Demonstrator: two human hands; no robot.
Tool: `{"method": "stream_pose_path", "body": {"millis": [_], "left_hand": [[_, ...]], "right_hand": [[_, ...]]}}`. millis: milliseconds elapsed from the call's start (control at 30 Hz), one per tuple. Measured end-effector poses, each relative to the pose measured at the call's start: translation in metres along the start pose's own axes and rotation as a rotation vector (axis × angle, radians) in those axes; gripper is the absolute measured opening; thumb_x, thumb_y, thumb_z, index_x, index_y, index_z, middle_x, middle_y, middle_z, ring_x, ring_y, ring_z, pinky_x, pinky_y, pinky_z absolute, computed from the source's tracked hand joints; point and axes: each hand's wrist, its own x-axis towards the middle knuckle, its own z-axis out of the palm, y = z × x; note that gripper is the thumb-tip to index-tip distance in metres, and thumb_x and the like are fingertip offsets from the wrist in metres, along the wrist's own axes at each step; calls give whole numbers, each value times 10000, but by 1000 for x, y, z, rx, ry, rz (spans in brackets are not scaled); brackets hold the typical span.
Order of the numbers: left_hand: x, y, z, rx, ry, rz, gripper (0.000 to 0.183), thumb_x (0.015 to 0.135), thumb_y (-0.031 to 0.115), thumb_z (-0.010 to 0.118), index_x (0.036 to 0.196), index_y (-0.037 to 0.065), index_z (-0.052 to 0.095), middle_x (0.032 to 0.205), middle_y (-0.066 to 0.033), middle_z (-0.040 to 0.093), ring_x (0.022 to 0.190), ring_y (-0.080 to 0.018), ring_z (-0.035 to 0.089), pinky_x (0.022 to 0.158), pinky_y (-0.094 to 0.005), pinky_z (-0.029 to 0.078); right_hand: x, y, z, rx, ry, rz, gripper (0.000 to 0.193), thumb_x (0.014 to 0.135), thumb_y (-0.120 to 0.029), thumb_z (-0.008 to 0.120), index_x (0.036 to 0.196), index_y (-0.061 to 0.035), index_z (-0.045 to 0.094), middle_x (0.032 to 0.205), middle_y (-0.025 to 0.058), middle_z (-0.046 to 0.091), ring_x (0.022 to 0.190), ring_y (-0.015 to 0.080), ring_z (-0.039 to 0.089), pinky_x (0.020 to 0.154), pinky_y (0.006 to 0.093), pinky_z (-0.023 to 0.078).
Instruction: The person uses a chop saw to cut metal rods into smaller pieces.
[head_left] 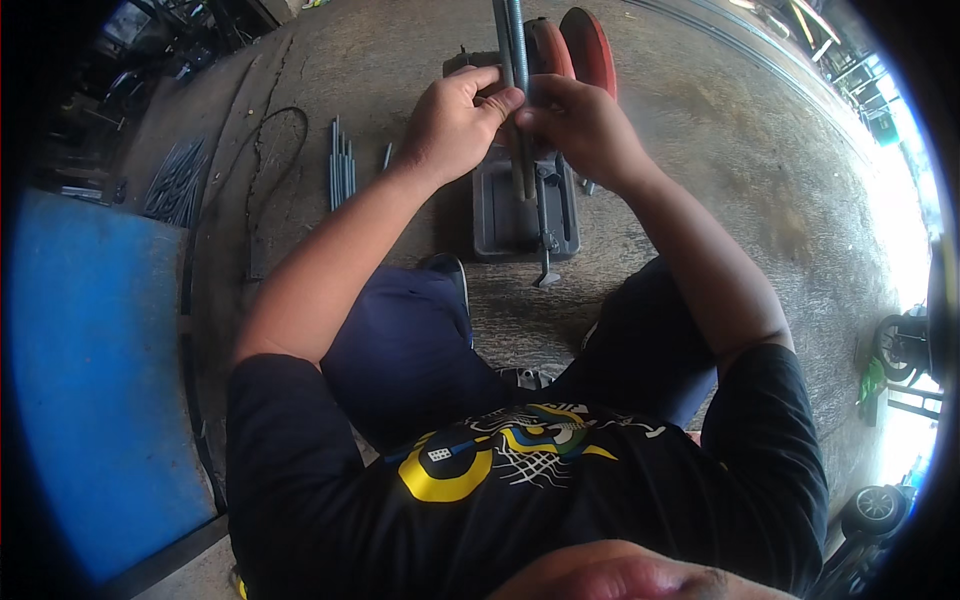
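Two or so long grey threaded rods (516, 45) stand side by side between my hands, running past the top edge of the view. My left hand (455, 122) is closed on them from the left, thumb and fingers pinching. From the right, my right hand (585, 122) grips the same rods at about the same height. Their lower ends hang over the grey base of a cut-off saw (484, 232). The saw has red round guards (590, 52) and a clamp screw with a handle (546, 272). My hands partly hide the saw's middle.
Cut metal rods (342, 170) lie on the concrete floor left of the saw, and a bigger pile of rods (177, 182) lies farther left. A dark cable (297, 115) curves nearby. A blue panel (95, 380) stands at my left. Wheels (876, 508) show at the right rim.
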Motion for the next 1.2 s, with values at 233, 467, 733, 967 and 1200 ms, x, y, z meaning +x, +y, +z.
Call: {"method": "stream_pose_path", "body": {"millis": [233, 467, 733, 967, 1200], "left_hand": [[0, 11, -3, 54, -88, -77, 252, 940, 168, 556, 1130, 7, 594, 862, -51, 652, 760, -107, 650, 689, -234, 544], [-3, 14, 0, -14, -43, -81, 245, 914, 190, 595, 1084, 15, 621, 801, -44, 659, 700, -99, 624, 643, -246, 511], [-2, 15, -1, -8, -65, -67, 261, 931, 221, 579, 1093, 19, 609, 753, -29, 650, 694, -90, 645, 626, -221, 522], [-3, 9, 2, -97, -14, -76, 225, 898, 216, 625, 1037, 41, 648, 735, -19, 657, 617, -57, 562, 564, -231, 457], [-4, 9, 2, -129, -13, -64, 228, 903, 216, 619, 1045, 39, 647, 721, -16, 649, 616, -59, 561, 560, -233, 462]], "right_hand": [[1, 4, -2, 9, -3, 31, 281, 883, -94, 613, 1128, 33, 558, 901, 78, 650, 809, 129, 639, 706, 272, 529], [0, 9, 1, 51, 38, -30, 342, 859, -134, 650, 1154, 19, 569, 841, 91, 662, 742, 143, 665, 656, 279, 550], [-1, 5, -1, 83, 11, 8, 337, 862, -130, 645, 1155, 18, 567, 880, 107, 668, 784, 155, 674, 686, 287, 560], [-3, -3, -1, 19, -5, 7, 269, 889, -100, 608, 1121, 26, 556, 883, 77, 653, 795, 128, 645, 703, 267, 536], [-4, 1, -1, 38, 3, 25, 262, 889, -105, 609, 1110, 28, 562, 863, 64, 646, 777, 115, 636, 683, 260, 527]]}}
